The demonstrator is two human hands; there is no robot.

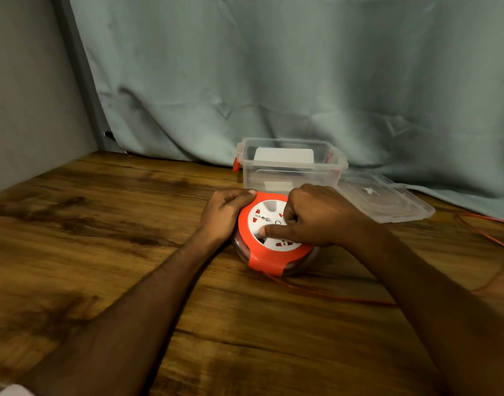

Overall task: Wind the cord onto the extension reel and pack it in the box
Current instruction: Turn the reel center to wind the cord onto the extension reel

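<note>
Probably light but slick, the reel (273,238) sits on the bench (102,252) before the open box (290,167), left hand (228,215) fingers curled on its rim, right hand (316,215) fingers curled turning its face, thin cord (330,292) limp.

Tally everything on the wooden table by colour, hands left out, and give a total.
Orange and white: 1, the extension reel
Orange: 1, the cord trailing off to the right
Clear plastic: 2, the box with orange latches and its lid lying beside it
White: 1, a flat item inside the box; what it is cannot be told
Total: 5
</note>
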